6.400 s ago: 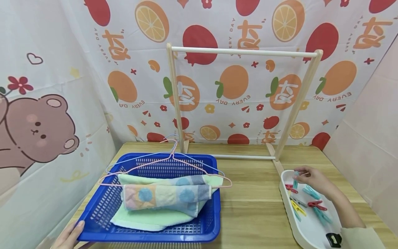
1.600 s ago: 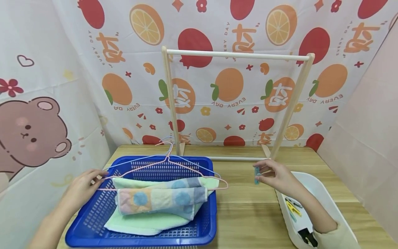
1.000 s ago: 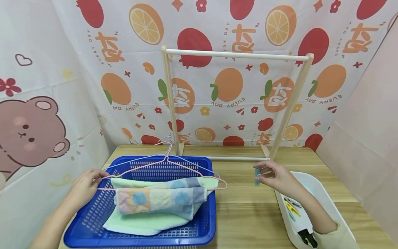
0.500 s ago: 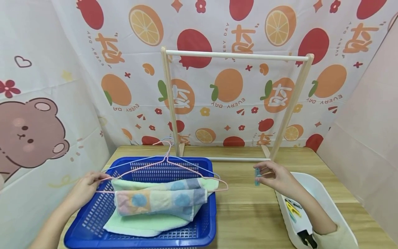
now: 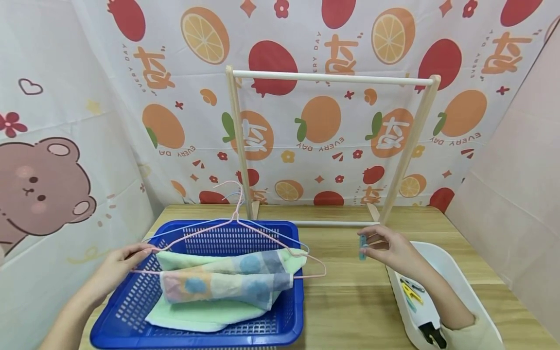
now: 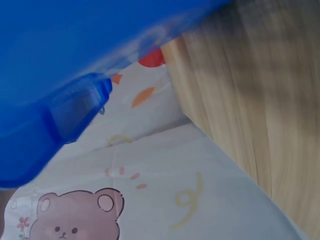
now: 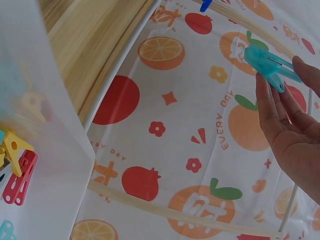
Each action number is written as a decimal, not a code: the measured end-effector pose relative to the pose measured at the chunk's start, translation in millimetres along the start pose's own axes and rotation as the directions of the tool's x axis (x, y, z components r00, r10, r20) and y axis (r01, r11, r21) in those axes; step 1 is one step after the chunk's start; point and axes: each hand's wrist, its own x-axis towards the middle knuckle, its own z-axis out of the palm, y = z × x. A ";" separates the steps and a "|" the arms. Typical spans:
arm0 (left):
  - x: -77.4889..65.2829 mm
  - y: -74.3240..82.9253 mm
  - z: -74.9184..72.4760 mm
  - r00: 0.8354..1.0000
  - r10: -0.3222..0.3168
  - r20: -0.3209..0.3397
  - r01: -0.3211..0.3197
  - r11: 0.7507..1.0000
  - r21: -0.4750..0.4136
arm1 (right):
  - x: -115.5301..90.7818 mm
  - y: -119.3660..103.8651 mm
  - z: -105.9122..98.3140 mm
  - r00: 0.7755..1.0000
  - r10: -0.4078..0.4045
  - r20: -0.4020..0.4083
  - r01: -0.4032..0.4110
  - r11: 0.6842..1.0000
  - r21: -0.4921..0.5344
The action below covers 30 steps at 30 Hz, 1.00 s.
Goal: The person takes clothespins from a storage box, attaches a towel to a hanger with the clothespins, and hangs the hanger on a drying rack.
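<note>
The person's left grip is pinching the pink hanger at its left shoulder — apparently steadying it over the blue basket, where the patterned towel is draping from its lower bar above the green towel. The right grip is pinching a teal clip by its legs — presumably keeping its rounded end unobstructed. That clip is being held above the worktop, between the basket and the white tray, where other clips are lying.
</note>
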 end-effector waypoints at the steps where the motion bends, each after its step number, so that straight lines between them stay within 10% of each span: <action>1: -0.5 0.4 -0.7 1.000 0.004 -0.015 -0.004 1.000 -0.021 | 0.1 -0.3 -0.3 1.000 -0.001 -0.001 0.001 1.000 0.003; 7: -3.4 9.2 -1.1 0.994 0.057 -0.095 -0.073 0.984 -0.166 | 0.5 0.2 -1.6 1.000 -0.003 -0.005 0.003 1.000 0.002; 16: -9.4 23.3 6.1 0.991 0.092 -0.093 -0.099 0.993 -0.071 | -0.5 4.2 -0.5 1.000 -0.011 -0.006 0.011 1.000 0.005; 30: -17.2 29.4 5.0 0.988 0.132 -0.076 -0.150 0.918 -0.366 | -1.2 4.6 -0.8 1.000 0.013 -0.003 -0.013 1.000 0.009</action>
